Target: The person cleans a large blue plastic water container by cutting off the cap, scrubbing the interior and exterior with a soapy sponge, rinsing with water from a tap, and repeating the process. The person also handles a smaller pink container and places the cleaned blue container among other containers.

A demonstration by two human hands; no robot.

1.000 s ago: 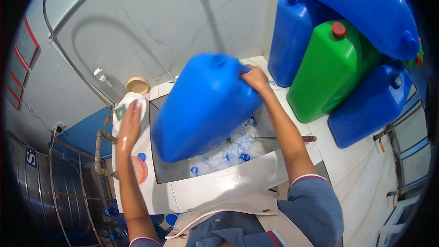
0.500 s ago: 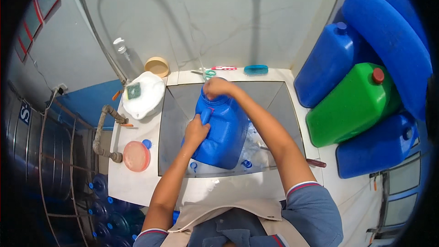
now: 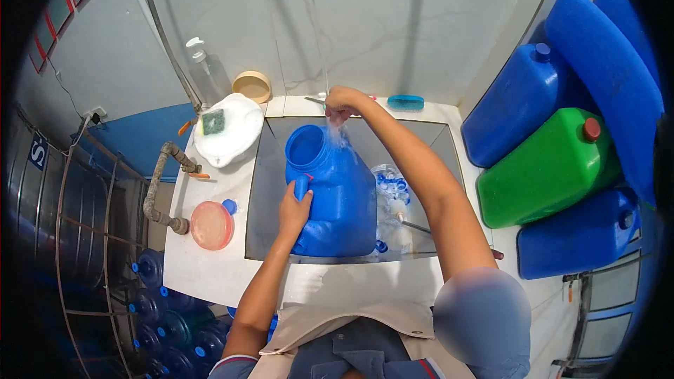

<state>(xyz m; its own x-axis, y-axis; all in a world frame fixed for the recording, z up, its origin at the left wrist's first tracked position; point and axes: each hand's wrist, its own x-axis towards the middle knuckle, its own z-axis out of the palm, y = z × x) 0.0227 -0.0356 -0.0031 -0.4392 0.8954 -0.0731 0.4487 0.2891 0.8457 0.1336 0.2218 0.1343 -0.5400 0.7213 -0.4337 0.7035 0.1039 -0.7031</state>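
A blue plastic jug (image 3: 340, 203) with a wide, uncapped mouth stands in the grey sink (image 3: 270, 161). My left hand (image 3: 294, 210) is wrapped round the jug's handle near the neck. Beyond the jug's shoulder, my right hand (image 3: 342, 101) is in a thin stream of water, just right of the mouth. Its fingers point down, bunched together, and water splashes off them onto the jug. Whether anything small is between those fingers is hidden. Right of the jug, several small blue caps (image 3: 400, 184) lie in the sink beside a thin dark rod (image 3: 415, 226).
A white basin (image 3: 242, 142) with suds and a green sponge (image 3: 213, 122) sits left, near a pump bottle (image 3: 203, 74) and a pink round lid (image 3: 211, 226). A blue brush (image 3: 406, 102) lies on the back ledge. Blue jugs (image 3: 509, 102) and a green jug (image 3: 547, 168) lean at right.
My right hand has come out of the jug's mouth and moved right into the water stream. The jug is tilted less, its mouth lower left; my left hand keeps its handle.
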